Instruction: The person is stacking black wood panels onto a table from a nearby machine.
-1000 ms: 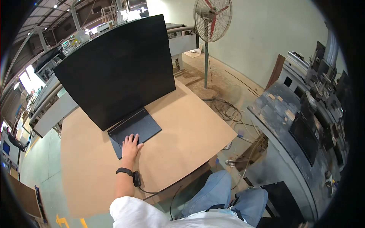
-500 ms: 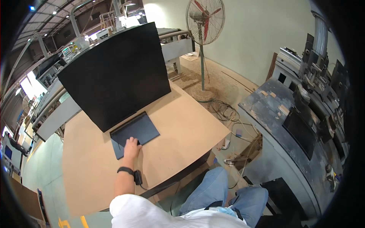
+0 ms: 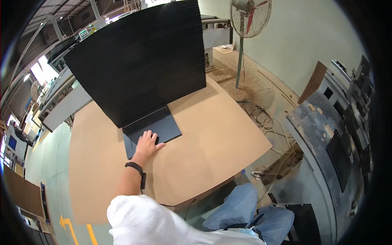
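My left hand (image 3: 148, 143) rests palm down on a small dark rectangular panel (image 3: 164, 125), fingers spread forward and thumb out to the right. Between thumb and index finger shows a little black object (image 3: 157, 140), too small to make out. The small panel lies flat on a brown board-topped table (image 3: 212, 139). Its far edge is against or very close to the foot of a large black panel (image 3: 143, 61) standing upright on the tabletop. A black strap (image 3: 135, 166) circles my left wrist. My right hand is out of view.
A caged fan (image 3: 250, 18) on a green pole stands beyond the table. Loose cables (image 3: 261, 116) lie on the floor to the right. A grey workbench (image 3: 310, 126) with wood scraps and dark panels curves along the right side. Conveyor-like machinery (image 3: 65, 104) is at the left.
The view has shifted, and the large panel looks closer. My left hand has spread, its thumb now pointing right. The strip between the small panel and the large one has narrowed.
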Available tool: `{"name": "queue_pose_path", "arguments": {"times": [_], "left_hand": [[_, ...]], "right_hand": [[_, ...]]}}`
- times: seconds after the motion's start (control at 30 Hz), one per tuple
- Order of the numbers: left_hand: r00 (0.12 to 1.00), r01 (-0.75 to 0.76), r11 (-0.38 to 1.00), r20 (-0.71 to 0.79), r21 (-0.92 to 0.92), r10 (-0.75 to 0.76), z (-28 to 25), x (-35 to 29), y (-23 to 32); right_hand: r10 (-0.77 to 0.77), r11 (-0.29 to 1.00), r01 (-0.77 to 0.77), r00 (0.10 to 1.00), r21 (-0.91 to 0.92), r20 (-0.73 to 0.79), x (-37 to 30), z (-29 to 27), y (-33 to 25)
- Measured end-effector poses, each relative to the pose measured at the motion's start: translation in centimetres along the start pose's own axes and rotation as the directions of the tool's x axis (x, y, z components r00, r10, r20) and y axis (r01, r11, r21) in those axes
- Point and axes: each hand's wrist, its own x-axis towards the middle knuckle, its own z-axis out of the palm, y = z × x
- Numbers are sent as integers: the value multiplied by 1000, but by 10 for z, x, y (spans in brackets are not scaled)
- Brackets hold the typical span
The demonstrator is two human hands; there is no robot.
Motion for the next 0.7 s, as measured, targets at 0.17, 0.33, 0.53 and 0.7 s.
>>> {"name": "queue_pose_path", "arguments": {"times": [0.17, 0.33, 0.53, 0.7], "left_hand": [[984, -86, 804, -175, -589, -23, -23, -50, 34], [958, 213, -113, 230, -971, -173, -85, -142, 34], [644, -236, -457, 214, -857, -734, 11, -146, -109], [625, -387, -468, 147, -795, -766, 44, -174, -152]], "right_hand": [[-274, 724, 184, 961, 664, 32, 172, -15, -188], [-847, -93, 744, 291, 662, -446, 234, -70, -489], [-808, -388, 852, -132, 351, -574, 195, -72, -736], [-835, -413, 828, -177, 380, -521, 174, -69, -790]]}}
